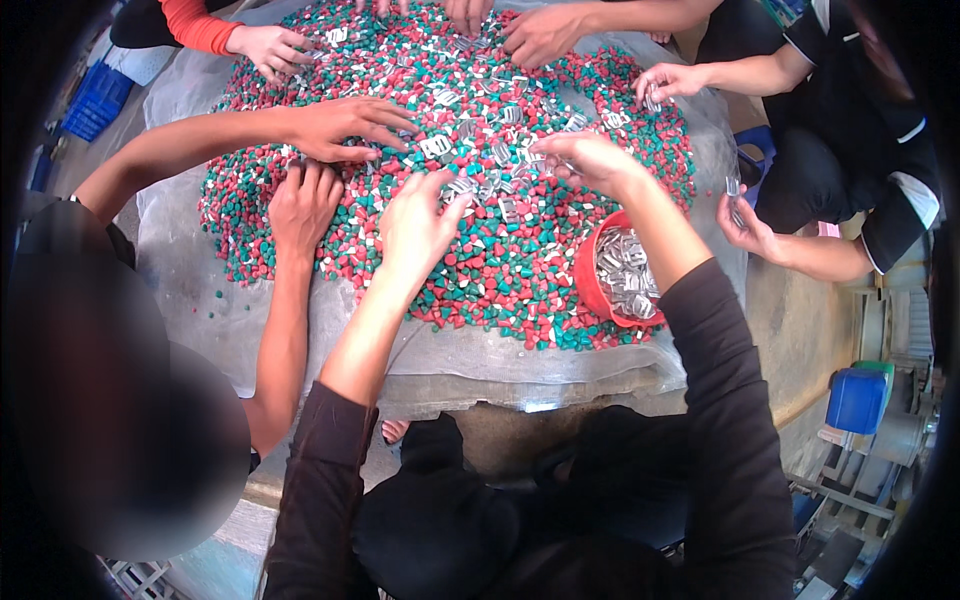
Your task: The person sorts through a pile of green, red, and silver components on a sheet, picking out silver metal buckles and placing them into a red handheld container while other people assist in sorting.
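Head view: picking metal buckles (436, 148) from chips (480, 275) between the bench's (450, 366) near and far edges seemed underway; left hand (412, 225) and right hand (598, 162) were loosely curled, holds unclear; a pinch was needed next.

On the far left, 1 blue plastic crate (97, 102) is sitting low near the edge of view. On the right, 1 blue container (857, 400) is standing just beside 1 green container (884, 371), while 1 grey slatted frame (848, 497) is lying nearer. Farther off, 1 small pink item (828, 229) is showing beside a black-clad co-worker (815, 180), above tan floor (770, 330).
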Action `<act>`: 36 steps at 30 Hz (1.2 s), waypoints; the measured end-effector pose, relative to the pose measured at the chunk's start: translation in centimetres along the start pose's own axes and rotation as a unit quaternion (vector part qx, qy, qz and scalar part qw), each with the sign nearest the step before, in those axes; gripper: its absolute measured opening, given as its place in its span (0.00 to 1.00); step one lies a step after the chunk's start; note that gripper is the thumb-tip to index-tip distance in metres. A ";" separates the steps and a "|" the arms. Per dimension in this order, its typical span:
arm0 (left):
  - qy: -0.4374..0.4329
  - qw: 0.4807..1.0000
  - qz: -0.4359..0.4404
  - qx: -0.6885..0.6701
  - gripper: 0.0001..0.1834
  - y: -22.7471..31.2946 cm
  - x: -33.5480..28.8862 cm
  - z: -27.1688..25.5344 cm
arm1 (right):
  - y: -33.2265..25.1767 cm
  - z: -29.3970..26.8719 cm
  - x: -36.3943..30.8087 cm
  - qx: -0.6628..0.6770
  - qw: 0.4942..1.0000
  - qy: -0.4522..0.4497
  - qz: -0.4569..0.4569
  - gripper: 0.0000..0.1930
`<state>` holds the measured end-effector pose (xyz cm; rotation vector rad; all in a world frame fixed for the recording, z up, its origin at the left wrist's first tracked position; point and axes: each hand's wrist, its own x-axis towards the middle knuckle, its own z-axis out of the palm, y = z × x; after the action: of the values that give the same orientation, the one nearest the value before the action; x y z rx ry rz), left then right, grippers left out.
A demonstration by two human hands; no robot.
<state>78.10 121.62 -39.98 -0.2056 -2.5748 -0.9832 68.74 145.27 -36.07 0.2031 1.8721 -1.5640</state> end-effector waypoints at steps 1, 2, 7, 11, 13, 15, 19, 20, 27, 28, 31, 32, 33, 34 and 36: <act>-0.008 0.999 0.013 0.035 0.14 0.1 0.5 0.5 | 0.6 0.8 1.0 -0.102 0.994 0.050 -0.005 0.16; -0.015 0.997 0.018 0.078 0.14 -0.5 0.7 0.6 | -0.4 3.9 0.6 -0.225 0.969 0.104 -0.008 0.22; -0.018 0.999 -0.005 0.044 0.10 -1.5 2.4 0.3 | 2.4 6.6 2.2 -0.348 0.918 0.165 -0.096 0.17; -0.066 0.819 -0.290 -0.491 0.08 -3.2 2.3 -2.9 | 1.5 5.8 1.0 0.253 0.961 0.009 -0.108 0.08; -0.036 0.676 -0.363 -0.640 0.07 -2.0 1.8 -3.7 | 1.7 5.5 1.2 0.425 0.892 -0.045 -0.147 0.06; -0.030 0.615 -0.372 -0.695 0.06 -2.4 1.5 -3.7 | 1.6 6.1 2.4 0.444 0.882 -0.045 -0.152 0.06; -0.072 0.824 -0.346 -0.442 0.12 -3.9 1.5 -1.9 | 0.2 7.9 6.7 0.053 0.987 0.100 -0.116 0.13; -0.013 0.951 -0.229 -0.210 0.16 -3.5 1.5 -2.0 | -0.5 9.4 7.6 -0.157 0.963 0.187 -0.117 0.16; -0.115 0.984 -0.135 0.009 0.16 -3.9 1.9 -0.9 | -1.6 10.7 6.2 -0.154 0.945 0.190 -0.219 0.11; -0.132 0.981 -0.141 0.001 0.15 -4.4 1.6 -1.4 | -1.7 10.8 4.8 0.039 0.978 0.108 -0.175 0.08; -0.197 0.959 -0.178 -0.102 0.12 -3.7 2.0 -1.9 | 0.8 8.5 2.8 0.237 0.960 0.024 -0.147 0.08; -0.181 0.961 -0.173 -0.118 0.12 -3.4 2.2 -2.3 | 1.4 8.5 2.4 0.200 0.968 0.018 -0.151 0.09; -0.136 0.967 -0.172 -0.131 0.12 -3.2 2.4 -2.6 | 2.0 8.5 2.0 0.163 0.974 0.011 -0.155 0.11; -0.091 0.970 -0.171 -0.144 0.12 -3.1 2.5 -2.9 | 2.5 8.6 1.7 0.057 0.989 0.050 -0.125 0.14; -0.073 0.935 -0.175 -0.300 0.11 -3.8 3.2 -3.4 | 2.6 10.4 1.3 -0.252 0.934 0.118 -0.225 0.18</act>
<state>75.13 116.50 -38.67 0.0313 -2.4025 -1.9430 73.22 136.08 -39.40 -0.3029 2.5788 -1.3073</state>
